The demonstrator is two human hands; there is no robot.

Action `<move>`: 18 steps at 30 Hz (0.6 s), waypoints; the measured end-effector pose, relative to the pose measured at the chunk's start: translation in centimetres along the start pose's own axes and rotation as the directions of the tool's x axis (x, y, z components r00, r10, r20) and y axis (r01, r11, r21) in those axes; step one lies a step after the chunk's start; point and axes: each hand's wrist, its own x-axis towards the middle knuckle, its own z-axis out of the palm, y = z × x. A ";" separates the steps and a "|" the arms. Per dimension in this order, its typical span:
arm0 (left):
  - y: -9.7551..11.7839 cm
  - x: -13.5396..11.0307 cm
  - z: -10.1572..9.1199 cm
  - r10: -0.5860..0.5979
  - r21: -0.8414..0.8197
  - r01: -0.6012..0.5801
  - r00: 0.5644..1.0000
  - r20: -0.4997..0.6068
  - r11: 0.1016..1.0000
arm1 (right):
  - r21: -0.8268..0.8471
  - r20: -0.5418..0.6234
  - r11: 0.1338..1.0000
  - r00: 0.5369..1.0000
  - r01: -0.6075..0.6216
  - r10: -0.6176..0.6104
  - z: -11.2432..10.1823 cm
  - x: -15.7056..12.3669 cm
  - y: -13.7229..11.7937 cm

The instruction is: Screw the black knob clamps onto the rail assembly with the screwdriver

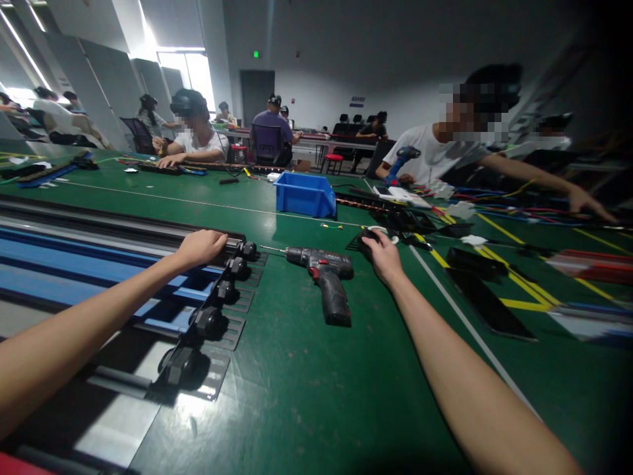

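Observation:
My left hand point(202, 247), its fingers curled closed, is at the end of the farthest long profile point(123, 221) on the left. Several profiles lie side by side there, blue, black and silver. Each ends in a black threaded fitting point(208, 322) and a flat slotted bracket point(232, 333). Across the table, my right hand point(384, 256) closes its fingers on a small dark part point(364, 239), mostly hidden by the hand. Between my hands a black and red cordless drill point(324, 270) lies on its side, its long bit pointing left.
Behind the drill stands a blue bin point(305, 194) on the green table point(297, 396). To the right lie a black phone-like slab point(487, 303), wires point(524, 204) and a blue drill point(403, 163). Co-workers sit across the table; one reaches an arm point(539, 175) over the wires.

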 end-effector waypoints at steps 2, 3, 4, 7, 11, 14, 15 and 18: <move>0.1 0.0 0.0 -0.014 0.004 0.014 1.000 -0.001 1.000 | 0.007 0.022 1.000 1.000 -0.011 0.011 0.0 0.1 0.3; 0.1 0.0 0.0 -0.021 0.005 0.021 1.000 -0.001 1.000 | 0.015 0.028 1.000 1.000 -0.014 0.013 0.0 0.2 0.4; 0.2 0.0 0.0 -0.025 0.006 0.025 1.000 -0.001 1.000 | 0.026 0.029 1.000 0.999 -0.013 0.012 0.0 0.2 0.5; 0.2 0.0 0.0 -0.020 0.001 0.020 1.000 0.000 1.000 | 0.073 0.027 0.997 1.000 -0.002 0.000 0.0 0.3 0.8; 0.0 0.0 0.0 -0.006 -0.003 0.006 1.000 -0.008 1.000 | 0.131 0.038 0.991 0.999 0.007 -0.013 0.1 0.3 1.0; -0.1 0.0 0.1 -0.001 0.002 0.002 1.000 -0.009 1.000 | 0.178 0.046 0.984 0.999 -0.004 -0.005 0.1 0.2 0.9; -0.1 0.0 0.1 -0.002 0.003 0.002 1.000 -0.010 1.000 | 0.200 0.047 0.980 0.999 -0.012 0.002 0.2 0.1 0.8; -0.1 0.0 0.2 0.003 -0.004 -0.003 1.000 -0.013 1.000 | 0.287 0.038 0.956 0.998 -0.057 0.048 0.3 -0.2 0.3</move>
